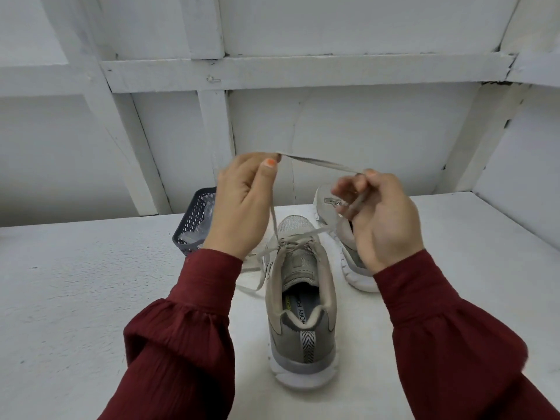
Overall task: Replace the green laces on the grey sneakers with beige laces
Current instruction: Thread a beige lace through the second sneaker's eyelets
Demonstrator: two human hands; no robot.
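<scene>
Beige lace (321, 162) taut between both hands' fingers (266, 177)

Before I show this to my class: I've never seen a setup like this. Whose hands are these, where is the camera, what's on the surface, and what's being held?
There is no machine here. One wide-angle camera sits on a person's head, looking forward and down, so you see their own two hands. The left hand and right hand each pinch a beige lace, stretched between them. It runs down to the top eyelets of the near grey sneaker, whose heel faces the camera. On the white table there are also a second sneaker, partly behind the right hand, and a dark mesh basket on the left.
</scene>
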